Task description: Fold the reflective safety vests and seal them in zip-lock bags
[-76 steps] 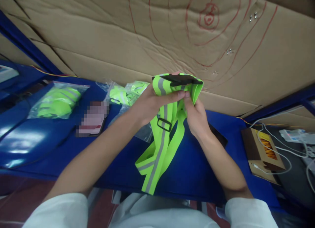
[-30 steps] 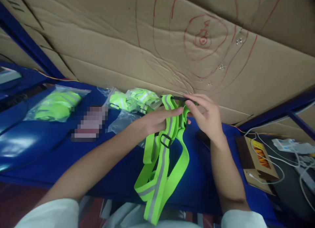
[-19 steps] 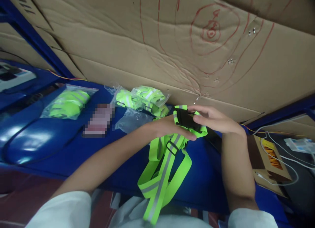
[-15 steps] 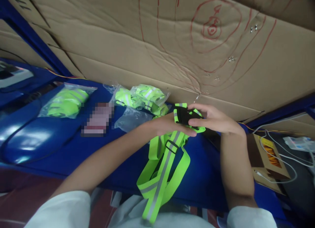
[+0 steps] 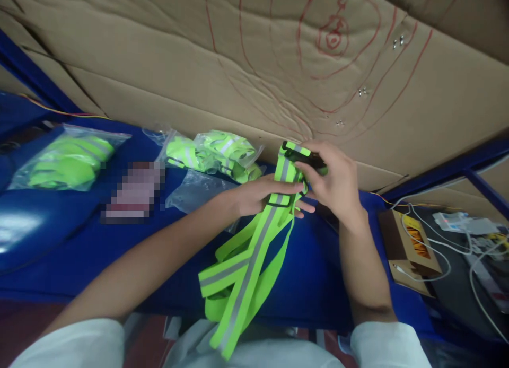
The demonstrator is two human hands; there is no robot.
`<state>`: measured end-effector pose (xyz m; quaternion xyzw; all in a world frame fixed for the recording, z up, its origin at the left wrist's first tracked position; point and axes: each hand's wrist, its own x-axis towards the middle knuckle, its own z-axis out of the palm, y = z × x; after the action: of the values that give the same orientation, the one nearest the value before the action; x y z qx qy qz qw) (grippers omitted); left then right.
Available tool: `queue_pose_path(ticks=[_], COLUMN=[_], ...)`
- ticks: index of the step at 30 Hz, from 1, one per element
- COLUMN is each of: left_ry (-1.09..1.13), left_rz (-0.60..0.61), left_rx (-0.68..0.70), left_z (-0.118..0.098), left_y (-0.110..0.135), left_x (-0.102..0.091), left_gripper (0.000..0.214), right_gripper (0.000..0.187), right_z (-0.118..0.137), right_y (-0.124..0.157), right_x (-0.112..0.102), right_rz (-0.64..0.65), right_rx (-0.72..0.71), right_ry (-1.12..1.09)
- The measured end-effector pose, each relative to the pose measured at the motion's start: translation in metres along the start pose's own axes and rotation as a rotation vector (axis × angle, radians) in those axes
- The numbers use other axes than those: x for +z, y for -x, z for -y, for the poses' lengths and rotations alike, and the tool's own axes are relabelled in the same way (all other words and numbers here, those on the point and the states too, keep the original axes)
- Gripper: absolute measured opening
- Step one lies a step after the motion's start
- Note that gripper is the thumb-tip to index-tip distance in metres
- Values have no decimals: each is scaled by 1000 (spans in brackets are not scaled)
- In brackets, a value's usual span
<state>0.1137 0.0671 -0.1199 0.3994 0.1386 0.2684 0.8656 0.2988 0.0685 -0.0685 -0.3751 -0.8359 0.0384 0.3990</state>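
I hold a neon green reflective strap vest [image 5: 246,267] with grey stripes above the blue table [image 5: 318,283]. My left hand [image 5: 262,195] lies under the straps near a black slider buckle [image 5: 277,201], fingers stretched out against the webbing. My right hand [image 5: 334,180] is closed on the vest's top end, where a black patch [image 5: 302,156] shows. The loose straps hang down toward my lap.
Bagged green vests [image 5: 67,161] lie at the left, more bagged vests [image 5: 214,153] and an empty clear bag [image 5: 194,190] behind my left hand. A cardboard wall [image 5: 238,66] stands behind. A small brown box [image 5: 409,246] with white cables [image 5: 441,241] sits at the right.
Both hands came down toward the table with the vest, then lifted slightly. My right hand has shifted from a flat hold on the black patch to a closed grip on the top end.
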Motion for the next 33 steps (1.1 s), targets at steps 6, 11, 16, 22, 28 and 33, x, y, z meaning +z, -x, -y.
queue_pose_path(ticks=[6, 11, 16, 22, 28, 33], left_ry=[-101, -97, -199, -209, 19, -341], left_rz=[-28, -206, -211, -122, -282, -361], left_rx=[92, 193, 170, 117, 242, 211], left_z=[-19, -24, -25, -16, 4, 6], left_y=[8, 10, 10, 7, -11, -12], left_x=[-3, -9, -14, -9, -9, -17], left_gripper=[81, 53, 30, 30, 34, 40], right_gripper=[38, 38, 38, 49, 33, 32], right_z=[0, 7, 1, -14, -16, -12], right_y=[-2, -4, -3, -1, -4, -4], right_x=[11, -6, -20, 0, 11, 17], right_rz=[137, 342, 142, 441, 76, -150], right_rx=[-195, -199, 29, 200, 196, 195], right_ry=[136, -96, -285, -443, -278, -147])
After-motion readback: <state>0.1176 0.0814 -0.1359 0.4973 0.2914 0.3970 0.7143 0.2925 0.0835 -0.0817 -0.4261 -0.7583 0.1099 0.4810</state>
